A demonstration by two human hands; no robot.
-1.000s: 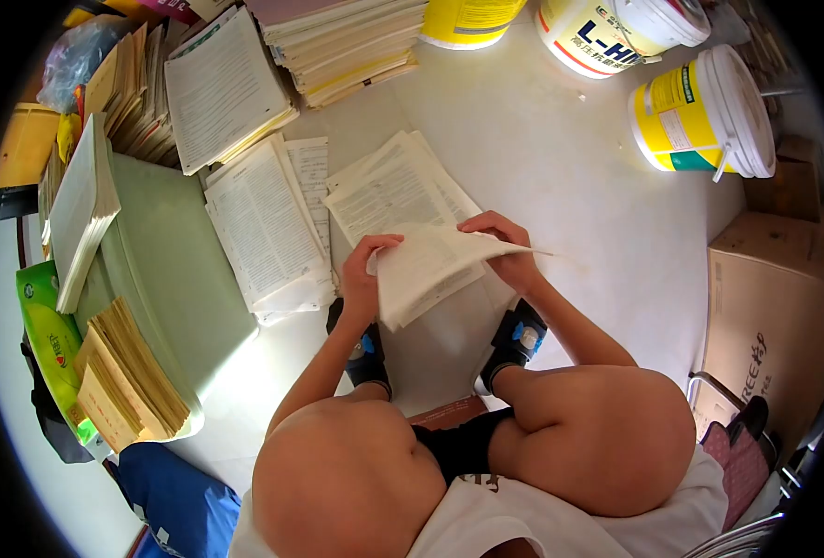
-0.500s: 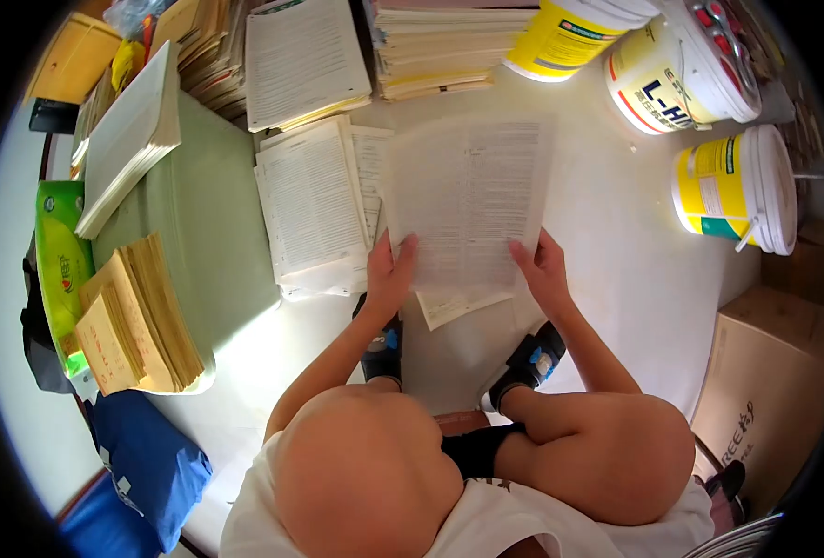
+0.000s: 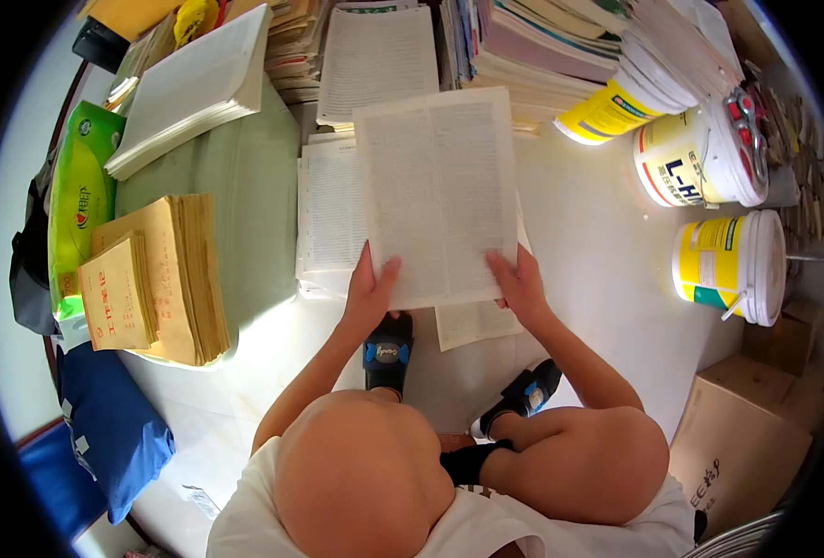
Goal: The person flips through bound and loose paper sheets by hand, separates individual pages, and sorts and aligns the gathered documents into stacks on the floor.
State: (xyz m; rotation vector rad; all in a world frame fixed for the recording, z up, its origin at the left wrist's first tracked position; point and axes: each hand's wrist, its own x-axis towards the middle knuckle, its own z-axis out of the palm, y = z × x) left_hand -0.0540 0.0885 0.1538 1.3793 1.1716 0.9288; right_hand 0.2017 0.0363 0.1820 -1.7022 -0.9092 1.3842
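- left hand [image 3: 372, 286] and right hand [image 3: 522, 288] have fingers clamped on opposite edges of printed paper [image 3: 435, 186];
- it is held above the floor [image 3: 607, 251], partly covering another page [image 3: 477, 324];

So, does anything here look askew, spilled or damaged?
Nothing looks spilled or damaged. Only the loose paper seems a bit askew: its lower edge sticks out at an angle beneath the printed page held between the left hand and right hand.
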